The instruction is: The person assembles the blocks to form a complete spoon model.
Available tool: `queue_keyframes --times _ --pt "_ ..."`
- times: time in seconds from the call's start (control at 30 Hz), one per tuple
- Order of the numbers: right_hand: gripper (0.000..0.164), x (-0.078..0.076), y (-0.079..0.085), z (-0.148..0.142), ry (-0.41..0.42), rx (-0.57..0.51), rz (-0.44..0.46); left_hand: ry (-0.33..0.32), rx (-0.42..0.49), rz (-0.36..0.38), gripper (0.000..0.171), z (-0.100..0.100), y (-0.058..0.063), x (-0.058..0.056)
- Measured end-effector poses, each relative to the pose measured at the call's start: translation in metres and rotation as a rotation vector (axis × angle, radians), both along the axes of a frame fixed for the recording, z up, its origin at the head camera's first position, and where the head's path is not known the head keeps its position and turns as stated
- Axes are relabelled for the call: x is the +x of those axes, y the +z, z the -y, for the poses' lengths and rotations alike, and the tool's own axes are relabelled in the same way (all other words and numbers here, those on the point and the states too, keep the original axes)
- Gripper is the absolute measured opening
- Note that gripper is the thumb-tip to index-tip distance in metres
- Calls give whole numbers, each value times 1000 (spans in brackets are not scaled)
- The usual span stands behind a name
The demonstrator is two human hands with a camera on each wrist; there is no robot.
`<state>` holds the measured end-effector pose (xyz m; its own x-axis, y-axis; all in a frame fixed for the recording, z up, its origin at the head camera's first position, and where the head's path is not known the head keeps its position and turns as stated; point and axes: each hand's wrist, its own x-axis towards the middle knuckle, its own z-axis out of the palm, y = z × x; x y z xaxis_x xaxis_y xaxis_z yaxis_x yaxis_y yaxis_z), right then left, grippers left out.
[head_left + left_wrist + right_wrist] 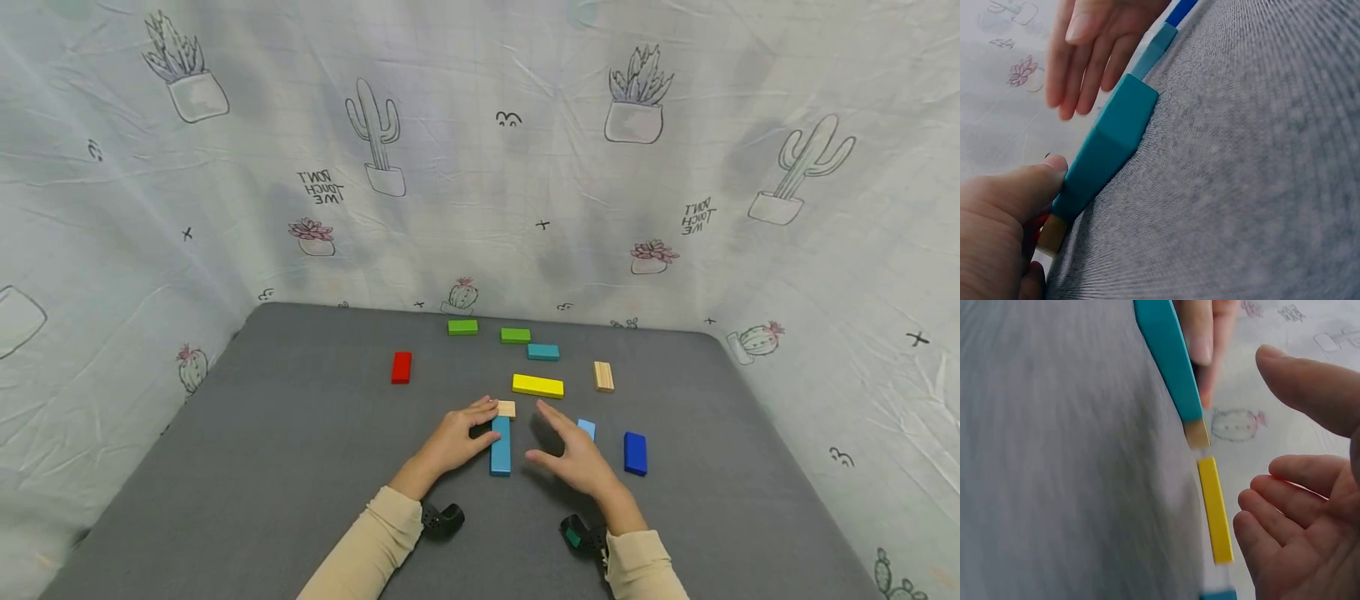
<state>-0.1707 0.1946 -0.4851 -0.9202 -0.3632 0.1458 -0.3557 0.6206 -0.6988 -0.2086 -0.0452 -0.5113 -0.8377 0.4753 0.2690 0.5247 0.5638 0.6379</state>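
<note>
A long blue block (500, 454) lies on the grey table, its far end against a small natural-wood block (507, 409). My left hand (453, 439) is at their left side, thumb by the blue block and fingertips at the wood block, the fingers fairly straight. In the left wrist view the thumb (1044, 178) meets the side of the teal-looking block (1107, 134). To the right, apart from these blocks, my right hand (573, 457) hovers with spread fingers and nothing in it. It partly hides a light blue block (587, 428).
Beyond the hands lie a yellow block (537, 386), a teal block (543, 352), two green blocks (462, 327) and a red block (401, 367). A wood block (603, 377) and a dark blue block (635, 453) lie at right. A patterned cloth (465, 167) hangs behind.
</note>
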Motion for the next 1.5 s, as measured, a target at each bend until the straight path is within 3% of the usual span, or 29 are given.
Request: queue_keyframes --times 0.23,0.53,0.67,0.87,1.1,1.5 --pt "78 5 5 -32 -79 20 -85 -17 35 7 48 1 2 1" --pt "77 19 12 -78 -200 32 -81 -9 16 0 49 1 1 2" --pt "76 25 10 -96 -253 56 -50 -8 5 12 50 1 2 2" --pt "78 33 9 -118 -325 65 86 -5 -12 40 51 1 2 2" --pt "80 34 3 -127 -308 85 176 -1 -3 31 51 1 1 1" --pt "75 33 -7 -131 -261 135 134 4 -11 42 51 2 1 1"
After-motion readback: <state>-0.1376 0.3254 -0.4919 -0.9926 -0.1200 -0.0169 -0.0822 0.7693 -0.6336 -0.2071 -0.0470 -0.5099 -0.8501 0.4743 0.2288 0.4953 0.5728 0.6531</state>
